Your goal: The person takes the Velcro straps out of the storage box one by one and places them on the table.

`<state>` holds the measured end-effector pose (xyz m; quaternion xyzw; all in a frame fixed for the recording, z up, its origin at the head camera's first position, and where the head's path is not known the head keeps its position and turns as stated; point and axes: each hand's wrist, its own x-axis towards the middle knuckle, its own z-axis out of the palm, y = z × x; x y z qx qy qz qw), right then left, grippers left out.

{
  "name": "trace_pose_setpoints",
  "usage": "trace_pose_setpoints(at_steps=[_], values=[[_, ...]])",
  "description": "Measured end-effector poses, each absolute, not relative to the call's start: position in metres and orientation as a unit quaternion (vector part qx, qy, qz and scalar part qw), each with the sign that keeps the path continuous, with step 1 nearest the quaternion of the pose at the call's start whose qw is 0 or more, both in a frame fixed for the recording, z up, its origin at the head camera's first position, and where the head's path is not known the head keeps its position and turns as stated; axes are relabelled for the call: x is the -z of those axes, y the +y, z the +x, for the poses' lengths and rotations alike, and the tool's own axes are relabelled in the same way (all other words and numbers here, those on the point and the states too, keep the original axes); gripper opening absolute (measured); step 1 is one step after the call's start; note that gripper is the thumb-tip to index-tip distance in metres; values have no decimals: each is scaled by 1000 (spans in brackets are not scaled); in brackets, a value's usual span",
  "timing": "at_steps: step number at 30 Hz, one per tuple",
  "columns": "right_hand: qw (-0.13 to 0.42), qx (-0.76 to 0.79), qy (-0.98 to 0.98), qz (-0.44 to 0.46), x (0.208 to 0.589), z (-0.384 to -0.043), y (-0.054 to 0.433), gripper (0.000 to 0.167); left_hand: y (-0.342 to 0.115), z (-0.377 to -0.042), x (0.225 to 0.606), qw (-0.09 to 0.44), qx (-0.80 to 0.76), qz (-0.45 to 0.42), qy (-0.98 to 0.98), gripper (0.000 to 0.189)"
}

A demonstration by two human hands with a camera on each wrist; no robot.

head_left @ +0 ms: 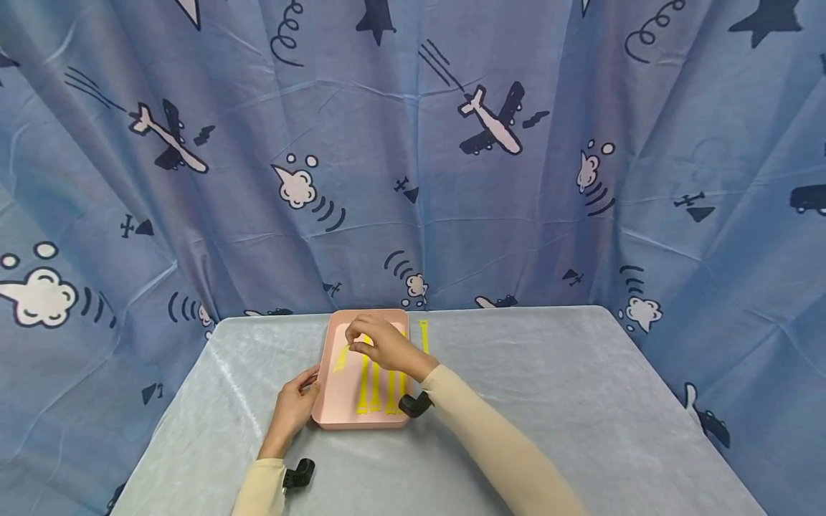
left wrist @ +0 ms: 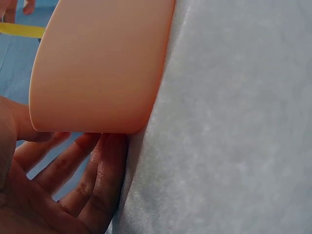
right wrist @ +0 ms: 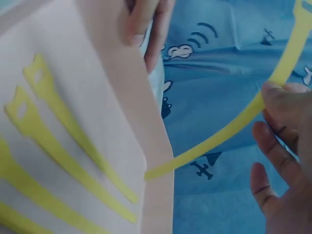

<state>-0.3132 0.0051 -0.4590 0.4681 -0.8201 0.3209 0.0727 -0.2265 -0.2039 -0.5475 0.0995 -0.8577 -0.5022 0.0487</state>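
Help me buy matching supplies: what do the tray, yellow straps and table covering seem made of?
The tray: probably molded plastic, satin finish; its wall is smooth with a rounded corner.
The yellow straps: matte, thin fabric tape or soft plastic, I can't tell which; the lifted one bends smoothly.
The table covering: likely plush fabric, soft-looking; its surface appears fuzzy.

The pink rectangular plastic tray (head_left: 337, 408) looked smooth and moulded, with a soft satin sheen. The long yellow strips (head_left: 376, 388) were smooth and matt. The pale grey cloth table cover (head_left: 555, 408) was plush — faintly shiny at left — and the far blue printed fabric curtain (head_left: 361, 193) looked smooth but creased.
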Motion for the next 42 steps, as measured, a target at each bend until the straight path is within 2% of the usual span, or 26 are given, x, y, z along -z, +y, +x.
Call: trace_pose_setpoints(at_steps=[14, 21, 25, 31, 42], values=[[1, -525, -785, 328, 467, -305, 17, 6, -204, -225, 546, 50, 503, 101, -857, 42], [-28, -593, -744, 307, 469, -303, 24, 13, -204, -226, 547, 50, 505, 98, -856, 42], [-47, -617, -729, 293, 456, -291, 30, 18, -205, -225, 547, 43, 507, 101, -855, 42], [-46, -631, -732, 253, 446, -280, 37, 20, -206, -225, 547, 49, 507, 95, -855, 42], [-58, -656, -732, 178, 473, -296, 53, 21, -208, -226, 548, 39, 511, 95, -854, 42]])
